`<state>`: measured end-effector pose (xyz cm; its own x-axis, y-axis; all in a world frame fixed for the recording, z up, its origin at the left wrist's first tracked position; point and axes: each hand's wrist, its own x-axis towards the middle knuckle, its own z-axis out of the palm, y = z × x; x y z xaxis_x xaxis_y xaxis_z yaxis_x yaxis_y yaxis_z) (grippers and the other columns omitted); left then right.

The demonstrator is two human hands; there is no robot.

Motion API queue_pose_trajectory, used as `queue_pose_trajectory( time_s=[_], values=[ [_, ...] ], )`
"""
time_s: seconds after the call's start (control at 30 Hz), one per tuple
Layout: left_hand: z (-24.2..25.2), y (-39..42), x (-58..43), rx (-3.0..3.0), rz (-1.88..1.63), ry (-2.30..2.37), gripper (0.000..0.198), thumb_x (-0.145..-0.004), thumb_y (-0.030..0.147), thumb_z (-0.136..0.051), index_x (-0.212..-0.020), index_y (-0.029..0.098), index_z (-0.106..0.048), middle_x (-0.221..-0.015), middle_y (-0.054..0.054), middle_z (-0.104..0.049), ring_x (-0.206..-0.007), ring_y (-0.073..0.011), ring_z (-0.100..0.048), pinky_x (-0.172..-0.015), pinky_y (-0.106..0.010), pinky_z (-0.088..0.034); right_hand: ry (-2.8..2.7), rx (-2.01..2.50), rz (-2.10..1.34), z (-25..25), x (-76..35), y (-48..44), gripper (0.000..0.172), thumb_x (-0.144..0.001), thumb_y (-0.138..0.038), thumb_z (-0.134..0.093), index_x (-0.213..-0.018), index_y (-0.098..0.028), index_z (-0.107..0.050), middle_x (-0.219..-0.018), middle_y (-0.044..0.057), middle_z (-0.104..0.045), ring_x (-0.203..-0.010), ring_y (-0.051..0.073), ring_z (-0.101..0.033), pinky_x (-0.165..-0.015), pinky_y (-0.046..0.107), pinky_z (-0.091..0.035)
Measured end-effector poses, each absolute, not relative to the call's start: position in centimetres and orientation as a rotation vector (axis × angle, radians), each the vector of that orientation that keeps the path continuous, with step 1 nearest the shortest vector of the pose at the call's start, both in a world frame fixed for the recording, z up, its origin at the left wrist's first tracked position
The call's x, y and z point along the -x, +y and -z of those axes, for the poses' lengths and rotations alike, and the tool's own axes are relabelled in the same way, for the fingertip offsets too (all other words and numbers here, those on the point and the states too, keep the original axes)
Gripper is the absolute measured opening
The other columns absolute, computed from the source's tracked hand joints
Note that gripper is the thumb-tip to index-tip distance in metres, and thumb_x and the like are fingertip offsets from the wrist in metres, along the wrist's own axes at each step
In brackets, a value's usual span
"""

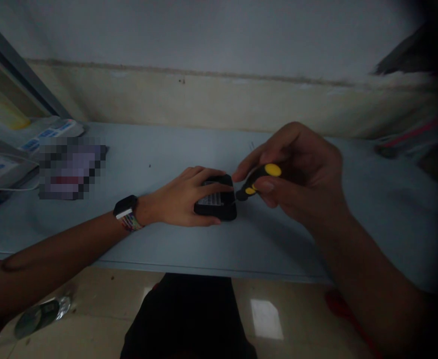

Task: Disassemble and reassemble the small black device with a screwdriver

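2 hands are at work on the table (129,152). The left hand (183,202) lies palm down over the black device (228,213), spread wide, with its thumb along the near edge and its fingers across the top and far side, holding it.

The right hand (307,174) is closed in a pinch on the black-and-yellow screwdriver (256,182).

Governing relation: the device lies just left of the right fingertips and slightly nearer the person. The screwdriver's long axis slants from its raised butt, beside the right palm, down and left toward the device's right end. Whether the tip touches cannot be confirmed. The device's own long axis cannot be told under the left fingers. Of the 2 hands, the left is nearer, in contact.
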<state>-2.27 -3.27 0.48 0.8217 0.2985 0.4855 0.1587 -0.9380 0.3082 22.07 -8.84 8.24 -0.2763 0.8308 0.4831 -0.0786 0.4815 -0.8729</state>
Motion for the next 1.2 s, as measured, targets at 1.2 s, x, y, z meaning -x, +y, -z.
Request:
queue_pose_trajectory(
  time_s=[1.2],
  values=[
    [-0.49, -3.36, 2.3, -2.718, -0.78, 0.38, 0.074, -0.094, 0.065, -0.079, -0.153, 0.023, -0.062, -0.152, -0.022, -0.062, -0.135, -0.0409, -0.062, -0.114, -0.063, -0.053, -1.592, 0.727, -1.132, -8.34, -21.95, -8.69, 0.029, -0.087, -0.041, -0.091, -0.11, -0.03, -0.077, -0.091, 0.003, -0.08, -0.067, 0.019, -0.067, -0.05, 0.029, -0.049]
  ],
)
